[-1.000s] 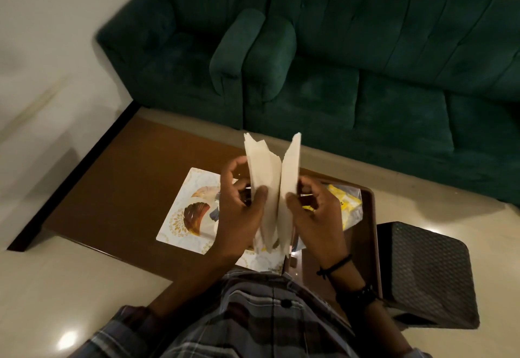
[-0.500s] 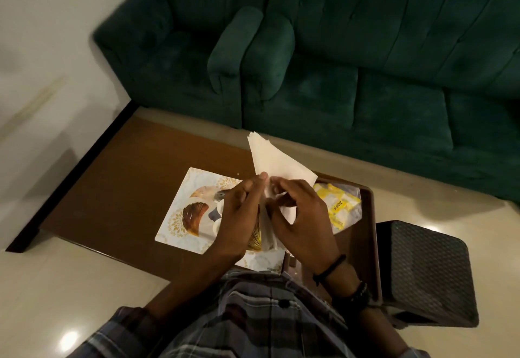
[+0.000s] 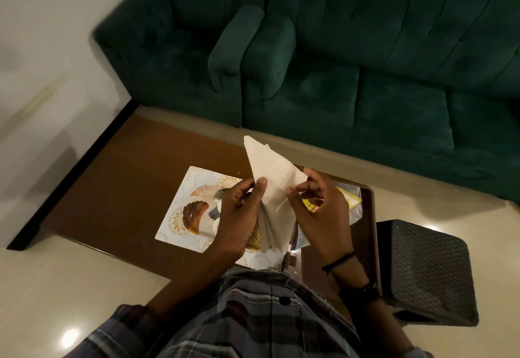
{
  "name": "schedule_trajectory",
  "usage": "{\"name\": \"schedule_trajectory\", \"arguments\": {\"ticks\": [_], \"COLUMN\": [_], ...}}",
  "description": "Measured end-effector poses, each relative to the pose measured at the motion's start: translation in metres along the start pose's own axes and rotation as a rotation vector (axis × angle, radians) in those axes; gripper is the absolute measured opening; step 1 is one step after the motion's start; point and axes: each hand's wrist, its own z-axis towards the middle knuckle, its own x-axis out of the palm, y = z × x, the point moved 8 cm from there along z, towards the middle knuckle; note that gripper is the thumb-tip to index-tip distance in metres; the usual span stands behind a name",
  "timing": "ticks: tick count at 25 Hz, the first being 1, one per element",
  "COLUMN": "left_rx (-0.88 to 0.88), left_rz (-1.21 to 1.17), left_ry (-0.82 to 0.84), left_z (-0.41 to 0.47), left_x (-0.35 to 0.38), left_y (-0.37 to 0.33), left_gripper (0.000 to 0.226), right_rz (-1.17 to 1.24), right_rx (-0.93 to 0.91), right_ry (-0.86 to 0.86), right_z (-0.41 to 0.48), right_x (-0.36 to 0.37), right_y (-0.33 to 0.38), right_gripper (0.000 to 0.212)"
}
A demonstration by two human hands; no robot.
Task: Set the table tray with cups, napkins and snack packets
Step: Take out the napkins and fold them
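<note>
Napkins [image 3: 271,172] between both hands

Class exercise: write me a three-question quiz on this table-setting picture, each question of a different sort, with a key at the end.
1. True or false: both hands hold the napkin up above the tray.
2. Multiple choice: the yellow packet lies (A) on the sofa, (B) on the table behind the right hand, (C) on the floor.
3. Fill in: the left hand pinches the napkin's ____ edge, as the picture shows it.

Key: 1 true; 2 B; 3 left.
</note>
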Motion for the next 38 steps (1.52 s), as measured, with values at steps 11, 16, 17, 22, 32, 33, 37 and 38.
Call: {"name": "schedule_trajectory", "arguments": {"ticks": [11,16,17,22,32,33,37,38], "left_rx": [-0.138,-0.167,-0.175,-0.181,-0.210,-0.250,-0.269,-0.259], "left_rz": [-0.118,-0.146,-0.163,-0.223,-0.243,-0.262,-0.262,-0.258], "left_ry": [-0.069,-0.078,-0.069,0.018,0.083,0.068,0.084,0.095], "left_z": [-0.001,0.003,0.004,0.005,0.003,0.006,0.009,0.009], "left_x": [-0.004,-0.006,-0.005,-0.002,0.004,0.005,0.009,0.010], "left_y": [0.008,0.011,0.011,0.011,0.013,0.018,0.028,0.029], "left_gripper": [0.028,0.022,0.019,0.022,0.029,0.025,0.025,0.025], "right_rz": [-0.026,-0.284,-0.305,-0.023,0.141,0.106,0.049,0.046], "right_rx": [-0.125,-0.376,-0.463,-0.454,-0.071,-0.087,-0.134,-0.132], "right_ry": [-0.152,-0.220,-0.214,0.098,0.056,0.070,0.038,0.022], "right_z": [0.002,-0.004,-0.006,-0.013,0.003,0.003,0.004,0.004], "right_x": [-0.013,-0.013,-0.011,0.010,0.011,0.013,0.009,0.007], "right_y": [0.002,0.029,0.037,0.046,0.012,0.011,0.010,0.009], "right_gripper": [0.014,0.015,0.016,0.015,0.032,0.043,0.043,0.042]}}
